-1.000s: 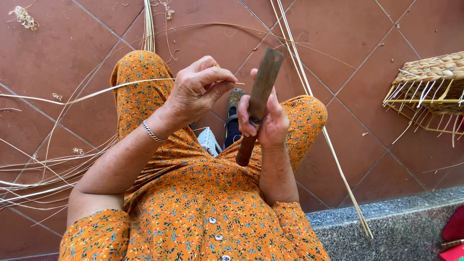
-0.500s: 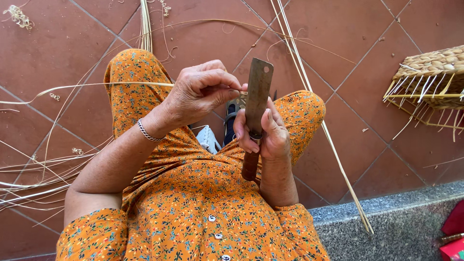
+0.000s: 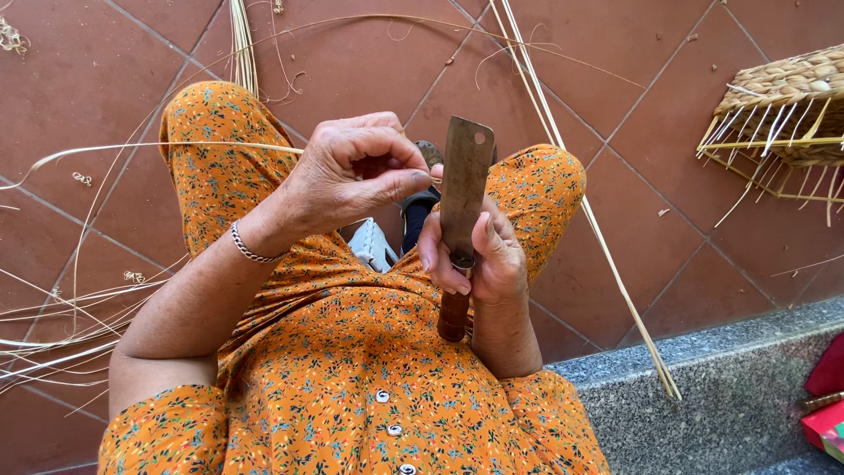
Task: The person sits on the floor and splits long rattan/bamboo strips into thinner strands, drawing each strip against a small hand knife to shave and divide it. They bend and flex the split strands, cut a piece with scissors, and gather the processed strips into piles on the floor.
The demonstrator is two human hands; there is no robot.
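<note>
the left hand sits at centre frame, thumb and forefinger pinched together on a thin pale strip that runs from the fingertips out to the left edge of the frame. the right hand is just right of it, its grip clamped round a knife held upright, the flat rectangular blade pointing to the top of the frame and the round wooden handle pointing down towards the lap. the strip's end meets the blade's left edge at the left fingertips; exact contact cannot be made out.

handling, as judged: the strip looks light, springy and easily split or kinked, so it is best held close to the worked end, as now. the knife looks stiff and fairly heavy for its size, with a dull, worn blade; the safe hold is at the handle and the base of the blade, clear of the edge.

more loose strips lie on the tiled floor at left, and long canes cross the frame from top centre to lower right. a part-woven basket sits at the upper right edge, cut off by the frame. a grey stone ledge runs along the lower right.

hidden or unclear: which side of the blade is sharpened, the right palm, and the small white object and dark sandal between the knees, both half covered.
</note>
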